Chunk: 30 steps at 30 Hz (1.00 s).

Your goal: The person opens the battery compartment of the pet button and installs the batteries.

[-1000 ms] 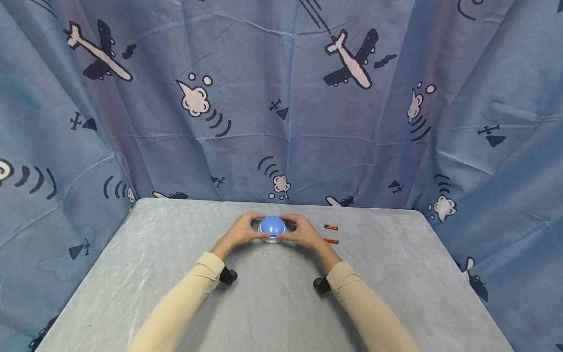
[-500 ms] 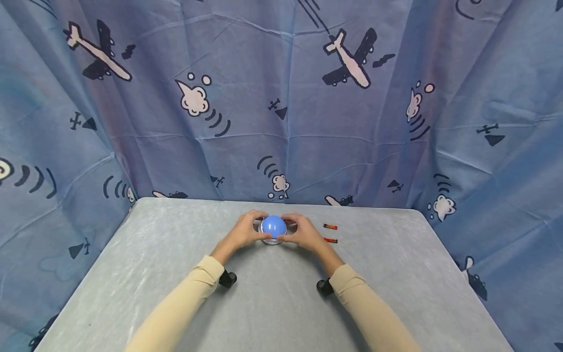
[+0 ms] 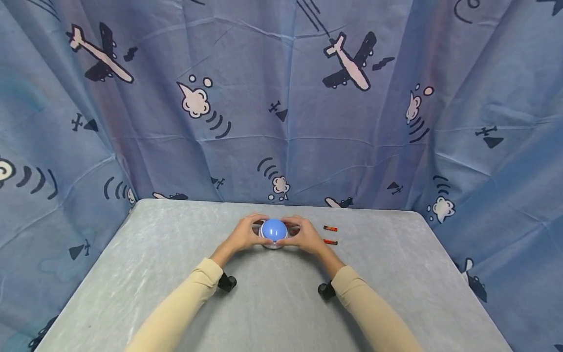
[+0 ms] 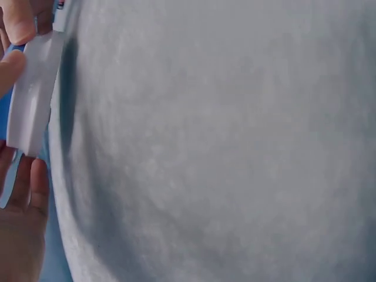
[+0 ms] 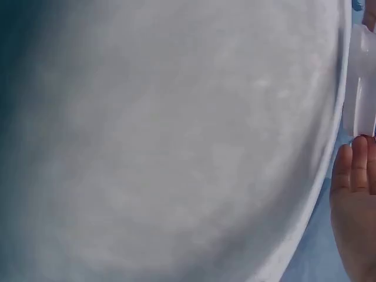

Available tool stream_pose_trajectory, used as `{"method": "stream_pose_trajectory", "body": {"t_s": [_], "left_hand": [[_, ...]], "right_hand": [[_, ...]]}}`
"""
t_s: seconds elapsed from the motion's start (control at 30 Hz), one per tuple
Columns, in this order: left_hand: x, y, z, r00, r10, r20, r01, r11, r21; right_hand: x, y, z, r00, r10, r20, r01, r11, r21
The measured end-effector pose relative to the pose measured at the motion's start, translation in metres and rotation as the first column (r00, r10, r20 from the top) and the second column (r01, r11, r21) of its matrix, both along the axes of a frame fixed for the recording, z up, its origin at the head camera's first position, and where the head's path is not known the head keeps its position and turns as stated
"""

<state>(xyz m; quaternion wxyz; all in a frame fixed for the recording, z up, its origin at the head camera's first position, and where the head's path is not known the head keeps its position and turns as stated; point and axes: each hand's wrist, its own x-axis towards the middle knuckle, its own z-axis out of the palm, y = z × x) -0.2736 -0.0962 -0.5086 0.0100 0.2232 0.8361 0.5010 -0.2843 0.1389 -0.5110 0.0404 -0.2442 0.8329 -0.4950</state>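
A push button with a glossy blue dome [image 3: 273, 229] and a pale base [image 4: 38, 88] is held between both hands near the far side of the table. My left hand [image 3: 244, 235] grips its left side, thumb in front and fingers curved behind. From the opposite side my right hand [image 3: 309, 237] grips it the same way, and the two thumbs nearly meet at the front. In the right wrist view the base [image 5: 359, 88] shows at the edge, seemingly a little above the tabletop. The fingers behind the dome are mostly hidden.
Two red-and-black batteries [image 3: 330, 228] lie right of my right hand, one behind the other. Something reddish shows partly behind that hand. A grey cloth-covered table [image 3: 272, 303] stretches below, with a blue airplane-print curtain [image 3: 246, 98] behind its far edge.
The button and both hands have come very slightly nearer to me, and the thumbs now sit higher across the base. The batteries have not moved on the table.
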Motion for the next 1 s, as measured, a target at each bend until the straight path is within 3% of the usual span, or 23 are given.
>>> {"method": "stream_pose_trajectory", "body": {"t_s": [0.13, 0.23, 0.27, 0.37, 0.5, 0.73, 1.0], "left_hand": [[0.007, 0.001, 0.012, 1.0, -0.005, 0.018, 0.003, 0.995, 0.1], [0.01, 0.002, 0.018, 0.999, -0.014, 0.033, 0.009, 0.991, 0.137], [0.008, 0.002, 0.016, 0.999, -0.016, 0.036, 0.011, 0.99, 0.144], [0.016, 0.003, 0.023, 0.999, -0.039, 0.03, 0.033, 0.984, 0.174], [0.03, 0.003, 0.034, 0.999, -0.05, -0.014, 0.052, 0.985, 0.164], [0.052, -0.004, 0.042, 0.992, -0.028, -0.127, 0.043, 0.992, 0.119], [0.071, -0.005, 0.047, 0.993, -0.007, -0.118, 0.028, 0.985, 0.171]], "right_hand": [[0.004, 0.001, 0.012, 1.0, 0.005, 0.006, -0.004, 0.999, -0.048], [0.008, 0.002, 0.021, 1.0, -0.009, 0.001, 0.009, 0.998, -0.061], [0.011, 0.003, 0.023, 1.0, -0.013, -0.005, 0.013, 0.998, -0.068], [0.02, 0.004, 0.031, 1.0, -0.012, -0.026, 0.009, 0.996, -0.09], [0.034, 0.004, 0.038, 0.998, 0.009, -0.07, -0.018, 0.991, -0.13], [0.06, 0.0, 0.045, 0.992, 0.056, -0.11, -0.073, 0.985, -0.157], [0.073, 0.001, 0.045, 0.988, 0.138, -0.065, -0.146, 0.978, -0.148]]}}
